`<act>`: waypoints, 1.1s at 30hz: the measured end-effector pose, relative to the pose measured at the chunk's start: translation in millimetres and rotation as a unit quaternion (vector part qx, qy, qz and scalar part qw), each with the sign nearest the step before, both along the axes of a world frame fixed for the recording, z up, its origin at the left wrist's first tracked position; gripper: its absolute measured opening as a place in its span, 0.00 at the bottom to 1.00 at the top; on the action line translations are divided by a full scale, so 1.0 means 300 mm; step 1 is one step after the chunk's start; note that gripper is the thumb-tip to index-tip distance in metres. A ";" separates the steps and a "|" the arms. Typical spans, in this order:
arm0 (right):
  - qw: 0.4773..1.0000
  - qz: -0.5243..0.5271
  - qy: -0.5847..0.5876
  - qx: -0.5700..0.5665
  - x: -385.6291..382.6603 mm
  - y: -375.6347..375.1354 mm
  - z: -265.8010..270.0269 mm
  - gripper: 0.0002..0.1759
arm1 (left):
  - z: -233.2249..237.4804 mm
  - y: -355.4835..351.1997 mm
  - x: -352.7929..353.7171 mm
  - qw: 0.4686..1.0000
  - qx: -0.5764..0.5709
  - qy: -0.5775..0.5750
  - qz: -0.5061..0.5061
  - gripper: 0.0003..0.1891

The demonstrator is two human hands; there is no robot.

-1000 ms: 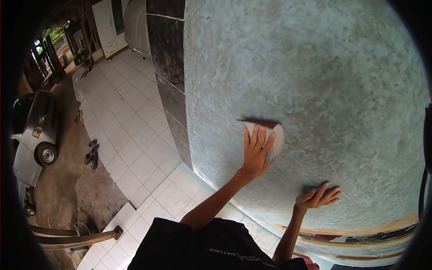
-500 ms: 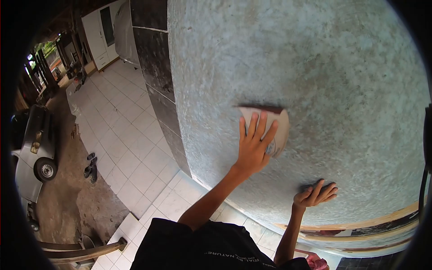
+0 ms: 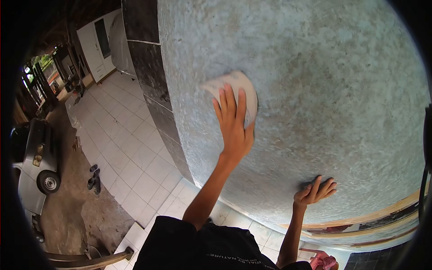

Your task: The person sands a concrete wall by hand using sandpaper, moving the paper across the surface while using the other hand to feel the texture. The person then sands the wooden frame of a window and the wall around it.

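My left hand [image 3: 235, 123] presses a curved sheet of sandpaper [image 3: 247, 87] against the mottled blue-grey wall [image 3: 306, 90]. Its fingers lie stretched over the pale, printed backing, and the sheet's left tip blurs with motion. The gritty face is turned to the wall and hidden. Lower and to the right, my right hand [image 3: 315, 191] leans on the same wall with its fingers apart, holding nothing.
Dark tiles [image 3: 146, 58] edge the wall on the left. White floor tiles [image 3: 130, 130] lie below, with dark sandals [image 3: 94, 180] near their edge. A vehicle [image 3: 38, 171] stands at far left. A wooden-framed opening [image 3: 360, 227] sits at lower right, near a pink object [image 3: 325, 261].
My left hand has slid the sandpaper up and to the left over the wall. The sheet's dark lifted edge no longer shows. My right hand stays in place.
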State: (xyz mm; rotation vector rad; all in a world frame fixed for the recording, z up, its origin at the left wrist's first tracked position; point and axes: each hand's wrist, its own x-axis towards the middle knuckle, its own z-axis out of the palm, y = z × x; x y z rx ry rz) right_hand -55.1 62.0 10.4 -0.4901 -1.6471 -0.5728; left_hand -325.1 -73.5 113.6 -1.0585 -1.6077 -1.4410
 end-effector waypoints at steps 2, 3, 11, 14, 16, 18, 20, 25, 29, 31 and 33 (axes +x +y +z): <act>1.000 -0.002 -0.004 -0.002 0.004 0.003 -0.003 0.25 | -0.253 0.014 0.092 0.999 -0.034 -0.008 -0.017 0.31; 1.000 0.004 0.002 0.001 0.002 0.002 0.002 0.25 | -0.259 -0.006 0.095 0.999 -0.032 -0.002 -0.010 0.31; 1.000 -0.006 -0.002 0.012 0.000 0.005 0.004 0.25 | 0.313 -0.143 -0.202 0.997 -0.036 0.043 0.050 0.31; 1.000 -0.010 -0.009 0.017 0.005 -0.001 0.008 0.25 | 0.377 -0.150 -0.252 0.991 0.026 0.126 0.046 0.33; 1.000 -0.011 -0.009 0.019 0.005 0.002 0.005 0.24 | 0.380 -0.147 -0.244 0.992 0.049 0.117 -0.007 0.38; 1.000 -0.012 -0.011 0.018 0.007 0.004 0.001 0.24 | 0.402 -0.131 -0.277 0.992 0.059 0.109 -0.015 0.40; 1.000 -0.010 -0.012 0.021 0.008 0.005 0.001 0.24 | 0.437 -0.126 -0.323 0.992 0.068 0.100 -0.020 0.43; 1.000 -0.011 -0.010 0.018 0.010 0.001 0.002 0.24 | 0.536 -0.157 -0.390 0.991 0.041 0.117 0.044 0.42; 1.000 -0.009 -0.007 0.011 0.013 0.005 -0.010 0.24 | 0.357 -0.155 -0.267 0.996 -0.003 0.094 0.005 0.37; 1.000 -0.007 -0.005 0.006 0.015 0.004 -0.017 0.24 | 0.205 -0.140 -0.173 0.997 -0.007 0.064 -0.045 0.36; 1.000 -0.005 -0.002 0.007 0.011 0.007 -0.012 0.24 | 0.165 -0.126 -0.149 0.998 -0.014 0.039 -0.038 0.36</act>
